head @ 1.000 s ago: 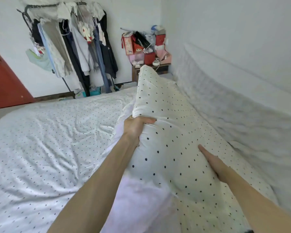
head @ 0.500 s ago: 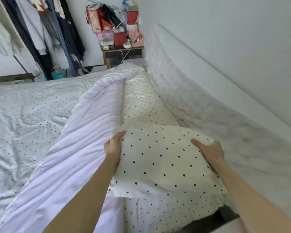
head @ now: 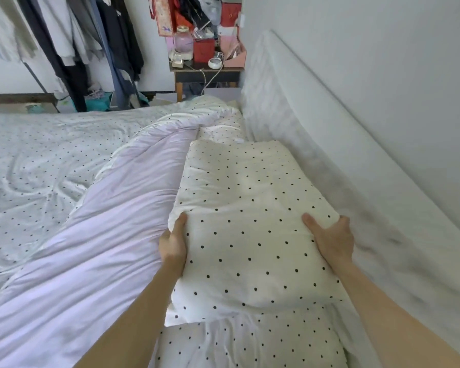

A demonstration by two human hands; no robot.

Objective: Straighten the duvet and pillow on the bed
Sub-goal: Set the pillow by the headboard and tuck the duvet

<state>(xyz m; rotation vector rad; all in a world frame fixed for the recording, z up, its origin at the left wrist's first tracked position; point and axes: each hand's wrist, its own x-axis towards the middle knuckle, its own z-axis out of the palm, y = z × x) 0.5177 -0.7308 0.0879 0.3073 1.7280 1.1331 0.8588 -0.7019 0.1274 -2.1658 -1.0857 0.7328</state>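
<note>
Two hands grip one polka-dot pillow [head: 252, 221] at its near corners: the left hand [head: 173, 248] curls around the left edge with its thumb on top and its fingers [head: 168, 240] tucked under, out of sight, and the right hand [head: 333, 241] clamps the right corner, thumb spread across the top. Both are closed on the pillow, which lies flat along the padded headboard [head: 316, 144], its long right side close against it.

As for progress, the pillow looks nearly placed, squared to the headboard and seeming to need only a release and perhaps a pat. The duvet [head: 112, 235] is the larger job left: its top edge is folded back, showing a plain pale lilac underside in a thick roll running just left of the pillow, away from the headboard. Beyond that roll, its dotted face [head: 37, 160] is creased and rippled and would need pulling flat.

A second dotted cushion or fold [head: 223, 128] sits farther along the headboard; which one I cannot tell.

The pillow is plump, soft cream cotton with small black dots, denting under the thumbs. The duvet is puffy and lightly quilted. The headboard is white, with a ribbed, upholstered surface. A cluttered bedside table [head: 205, 73] stands past the far end of the headboard.
</note>
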